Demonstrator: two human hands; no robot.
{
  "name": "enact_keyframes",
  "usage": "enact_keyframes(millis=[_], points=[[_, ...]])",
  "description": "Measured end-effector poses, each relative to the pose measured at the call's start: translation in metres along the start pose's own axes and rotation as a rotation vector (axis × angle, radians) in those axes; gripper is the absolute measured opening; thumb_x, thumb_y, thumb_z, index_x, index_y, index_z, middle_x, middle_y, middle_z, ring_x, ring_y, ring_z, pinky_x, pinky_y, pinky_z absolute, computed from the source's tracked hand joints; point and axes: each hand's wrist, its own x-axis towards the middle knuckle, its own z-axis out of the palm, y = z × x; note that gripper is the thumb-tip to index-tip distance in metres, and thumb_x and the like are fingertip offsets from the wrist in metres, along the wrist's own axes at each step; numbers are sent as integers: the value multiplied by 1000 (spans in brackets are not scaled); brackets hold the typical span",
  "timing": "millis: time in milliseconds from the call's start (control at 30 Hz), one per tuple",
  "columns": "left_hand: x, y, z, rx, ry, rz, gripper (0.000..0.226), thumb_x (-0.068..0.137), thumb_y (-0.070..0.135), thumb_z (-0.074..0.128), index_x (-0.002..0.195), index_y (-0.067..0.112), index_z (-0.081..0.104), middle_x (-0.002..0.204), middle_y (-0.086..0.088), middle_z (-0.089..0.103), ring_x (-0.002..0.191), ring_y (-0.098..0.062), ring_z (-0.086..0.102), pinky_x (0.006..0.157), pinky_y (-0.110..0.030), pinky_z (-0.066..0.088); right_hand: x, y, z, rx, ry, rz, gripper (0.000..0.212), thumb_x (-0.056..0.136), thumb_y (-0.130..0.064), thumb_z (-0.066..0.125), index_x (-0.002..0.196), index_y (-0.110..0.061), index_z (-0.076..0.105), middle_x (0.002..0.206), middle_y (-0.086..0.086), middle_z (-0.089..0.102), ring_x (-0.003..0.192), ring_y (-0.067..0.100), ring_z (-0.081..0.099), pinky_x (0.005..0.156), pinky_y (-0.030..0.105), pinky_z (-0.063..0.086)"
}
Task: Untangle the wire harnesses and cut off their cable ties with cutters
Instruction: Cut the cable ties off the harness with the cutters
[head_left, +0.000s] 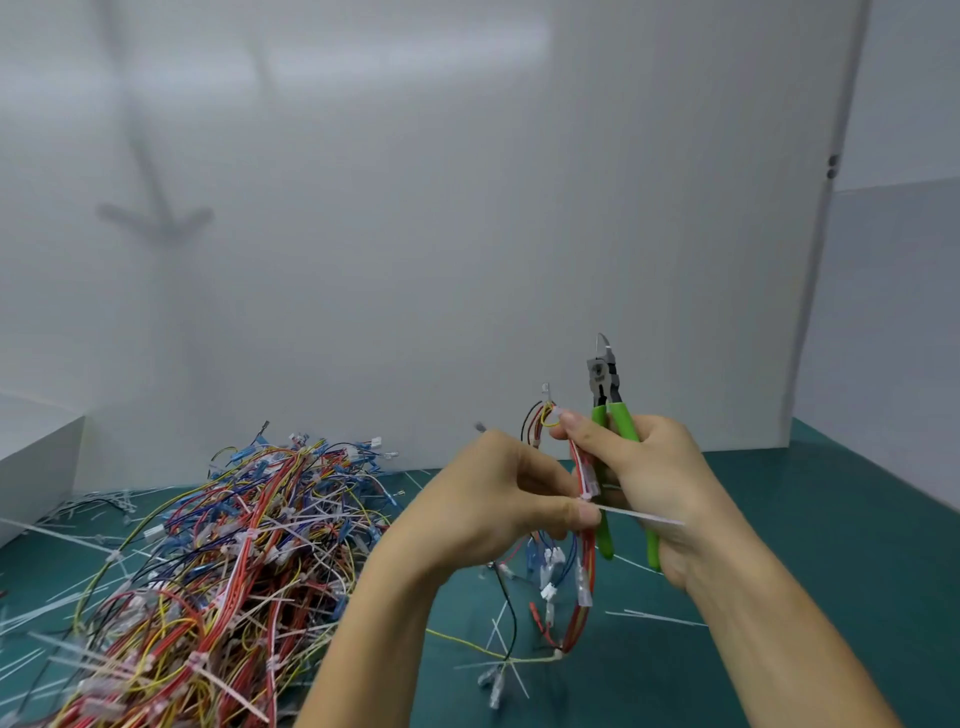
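1. Okay, nearest first: left hand (498, 499) pinches the held wire harness (583, 470) at its cable tie (641, 516), thumb tip on the tie head, white tail sticking out right.
2. Right hand (654, 478) is clenched around the green-handled cutters (605, 387), blades pointing up, off the work; its thumb and forefinger also pinch the harness top.
3. Step in hand, I judge: snipping this tie. I'd hold the left pinch firm, free the right fingertips, tip the blades onto the tie loop only, clear of red insulation.
4. Harness look: mostly red wires, some yellow, black, blue, white connectors dangling; lower end seems to reach the green mat (779, 571).
5. Tie scraps (657, 617) litter the mat.
6. Farther left: tangled harness pile (234, 545), many ties uncut.
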Motion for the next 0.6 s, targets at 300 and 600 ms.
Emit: enact_keyframes(millis=[300, 600], points=[[-1, -7, -16, -323, 322, -76, 12, 88, 14, 71, 78, 7, 68, 69, -3, 71, 58, -7, 66, 55, -14, 50, 0, -2, -6, -403, -105, -76, 57, 82, -70, 50, 86, -17, 71, 64, -6, 64, 60, 12, 60, 70, 42, 54], [-2, -13, -24, -378, 488, -62, 18, 86, 5, 72, 69, -2, 70, 62, -10, 69, 57, -12, 65, 60, -19, 57, -12, -8, -8, -1000, -215, -258, 53, 91, -67, 35, 82, -19, 53, 62, -3, 46, 59, 15, 40, 54, 30, 31]])
